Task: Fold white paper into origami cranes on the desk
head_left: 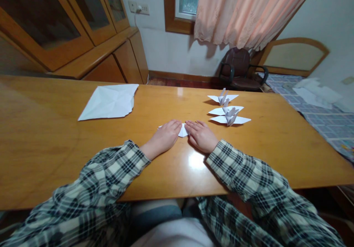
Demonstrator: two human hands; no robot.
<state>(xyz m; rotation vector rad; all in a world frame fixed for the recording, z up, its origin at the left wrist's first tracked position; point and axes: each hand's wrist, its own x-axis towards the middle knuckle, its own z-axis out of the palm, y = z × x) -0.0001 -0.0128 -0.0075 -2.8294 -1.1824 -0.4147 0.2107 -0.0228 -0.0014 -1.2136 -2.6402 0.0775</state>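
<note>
A small piece of folded white paper (183,131) lies on the table between my hands, mostly covered by them. My left hand (168,133) rests flat over its left part, fingers stretched out, and a white tip shows past the hand's left side. Over the right part lies my right hand (201,134), also flat with the fingers extended. Only the middle of the paper, with fold lines, is visible between the fingertips.
Three white paper cranes (231,119) stand in a column to the right. A creased white sheet (112,101) lies at the left on the wooden table (55,147). Beyond the table are a brown armchair (237,64), a wooden cabinet (121,60) and a bed (301,99).
</note>
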